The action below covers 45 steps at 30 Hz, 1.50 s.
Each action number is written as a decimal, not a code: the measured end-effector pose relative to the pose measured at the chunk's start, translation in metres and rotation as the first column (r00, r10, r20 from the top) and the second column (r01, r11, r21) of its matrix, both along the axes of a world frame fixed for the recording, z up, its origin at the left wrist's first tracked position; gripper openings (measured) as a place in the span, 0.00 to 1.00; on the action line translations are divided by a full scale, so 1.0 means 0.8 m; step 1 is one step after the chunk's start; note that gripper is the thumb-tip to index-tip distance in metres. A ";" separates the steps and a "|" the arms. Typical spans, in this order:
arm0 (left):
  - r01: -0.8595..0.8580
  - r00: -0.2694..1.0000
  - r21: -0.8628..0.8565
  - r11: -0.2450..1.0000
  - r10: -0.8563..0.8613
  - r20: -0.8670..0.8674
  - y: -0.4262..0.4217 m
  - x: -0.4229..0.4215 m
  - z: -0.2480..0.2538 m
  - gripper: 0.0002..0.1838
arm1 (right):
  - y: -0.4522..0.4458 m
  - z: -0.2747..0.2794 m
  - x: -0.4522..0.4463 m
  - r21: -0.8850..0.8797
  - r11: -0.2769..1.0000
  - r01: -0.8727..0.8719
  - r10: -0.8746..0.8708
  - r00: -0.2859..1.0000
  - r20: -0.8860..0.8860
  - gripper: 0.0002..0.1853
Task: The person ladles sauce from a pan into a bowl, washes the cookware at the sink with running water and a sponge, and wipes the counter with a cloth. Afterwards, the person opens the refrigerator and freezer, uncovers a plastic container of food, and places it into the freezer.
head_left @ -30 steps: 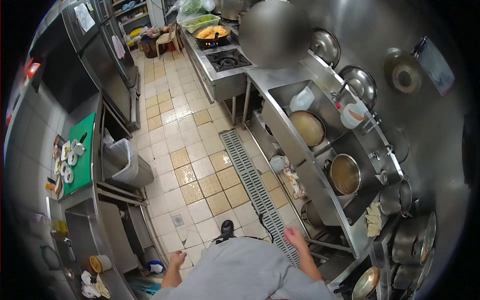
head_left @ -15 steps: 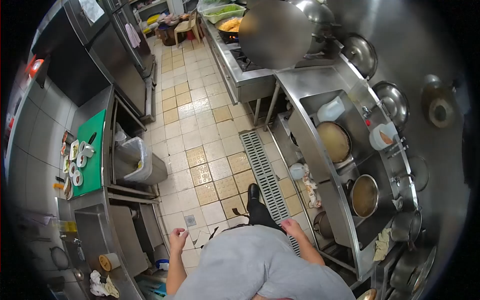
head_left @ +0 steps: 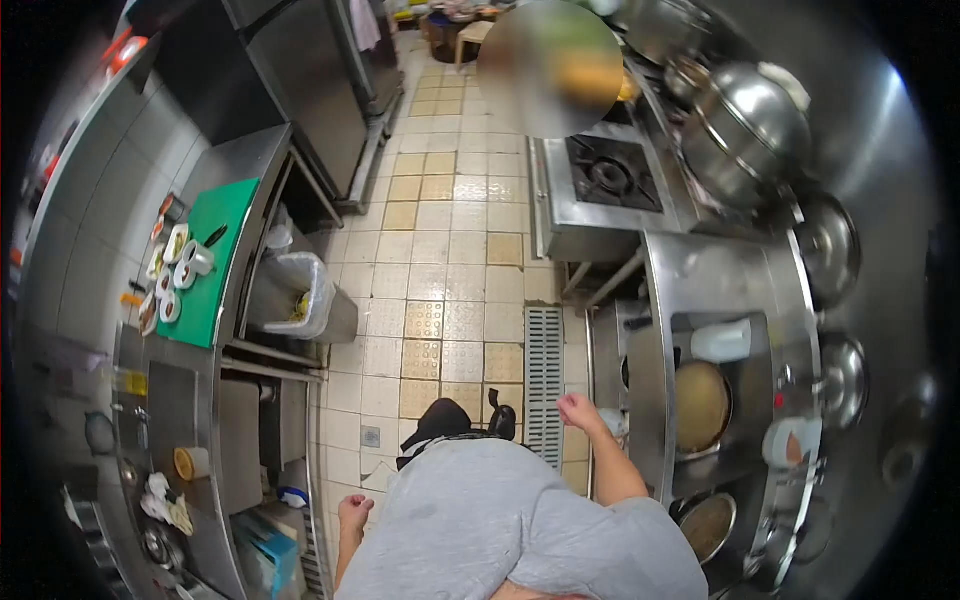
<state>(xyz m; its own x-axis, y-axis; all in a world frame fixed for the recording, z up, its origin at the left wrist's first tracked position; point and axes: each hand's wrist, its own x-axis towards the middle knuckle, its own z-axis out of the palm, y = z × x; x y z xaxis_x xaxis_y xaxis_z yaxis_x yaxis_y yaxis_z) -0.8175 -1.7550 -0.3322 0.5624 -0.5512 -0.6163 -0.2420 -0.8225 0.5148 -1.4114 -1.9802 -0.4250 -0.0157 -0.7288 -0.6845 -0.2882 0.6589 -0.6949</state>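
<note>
My left hand (head_left: 356,509) hangs low by my left side, fingers loosely curled, with nothing visible in it. My right hand (head_left: 577,411) is held forward on the right, above the floor beside the drain grate (head_left: 544,380). Its fingers are curled in, and I see no object in them. Neither hand touches anything. Below my grey shirt (head_left: 480,500) a dark knee and a black shoe (head_left: 503,422) show on the tiles.
To the left, a green cutting board (head_left: 228,215) carries cups and small dishes beside a lined bin (head_left: 325,305). On the right are a stove burner (head_left: 610,178), a steel sink counter (head_left: 690,262), a pot of liquid (head_left: 703,405) and a large lidded pot (head_left: 745,135). The tiled aisle (head_left: 450,270) runs ahead.
I have moved forward along the aisle, and the view has turned right. My right hand has swung forward, my left hand back and down. The stove burner has come into fuller view.
</note>
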 end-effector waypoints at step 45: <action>0.195 0.921 -0.892 0.408 0.237 0.310 -1.274 0.215 0.431 0.13 | -0.887 0.139 0.200 -0.476 0.866 0.155 -0.103 0.986 0.134 0.13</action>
<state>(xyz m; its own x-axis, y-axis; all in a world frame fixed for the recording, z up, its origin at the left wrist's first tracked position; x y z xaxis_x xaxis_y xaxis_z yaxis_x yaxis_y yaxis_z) -0.6455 -2.7741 0.0125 0.6183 -0.6354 0.4627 -0.5573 0.0607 0.8281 -1.2512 -2.6898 -0.3139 -0.0823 -0.9648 -0.2497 -0.1354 0.2591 -0.9563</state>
